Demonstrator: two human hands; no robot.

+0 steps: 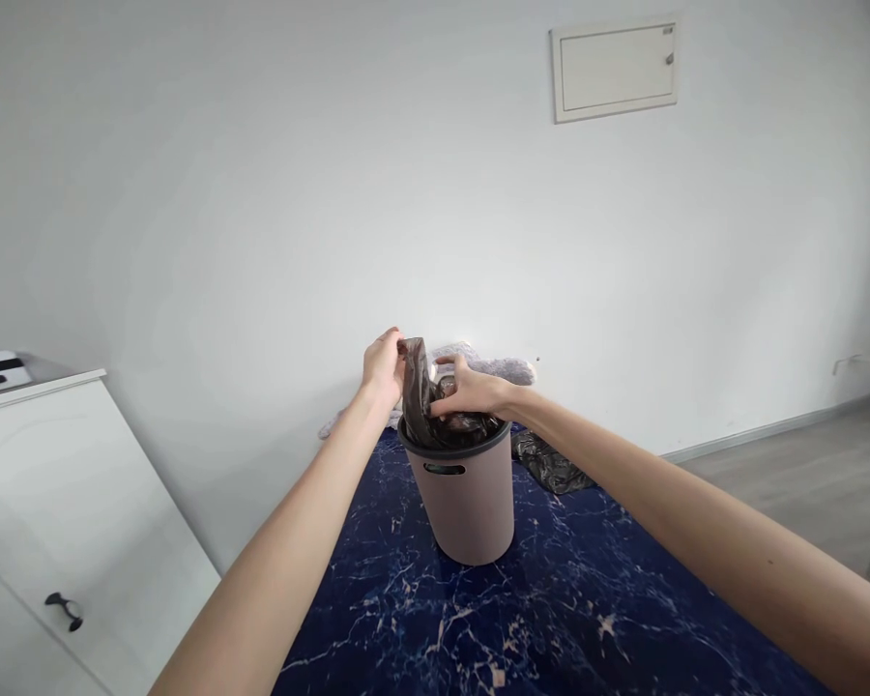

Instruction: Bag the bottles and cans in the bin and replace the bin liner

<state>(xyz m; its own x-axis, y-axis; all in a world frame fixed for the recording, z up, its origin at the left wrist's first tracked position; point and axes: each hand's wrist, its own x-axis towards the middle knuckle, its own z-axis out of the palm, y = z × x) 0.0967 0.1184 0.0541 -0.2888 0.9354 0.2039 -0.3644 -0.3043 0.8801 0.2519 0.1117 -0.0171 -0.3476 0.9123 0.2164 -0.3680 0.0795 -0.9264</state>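
Note:
A small grey-pink bin (471, 503) with a dark rim and a slot handle stands on a dark blue marbled table (551, 619). A dark plastic bag (424, 406) sits bunched in its mouth and rises above the rim on the left. My left hand (383, 367) pinches the raised top edge of the bag. My right hand (468, 389) is closed on the crumpled bag over the bin's opening.
Another crumpled dark bag (547, 464) lies on the table behind the bin, with a grey fluffy thing (493, 367) against the white wall. A white cabinet (50, 522) with a black handle stands at the left. Grey floor shows at the right.

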